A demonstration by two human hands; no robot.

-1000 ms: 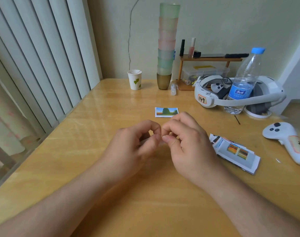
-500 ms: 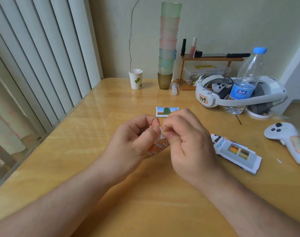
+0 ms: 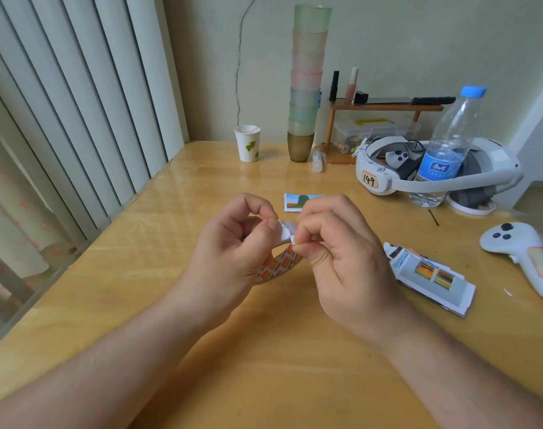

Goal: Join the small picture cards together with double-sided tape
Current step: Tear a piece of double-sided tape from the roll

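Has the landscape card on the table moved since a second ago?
No. The landscape card lies in the same spot on the table, on a line below the gold cup; only the camera shifted slightly.
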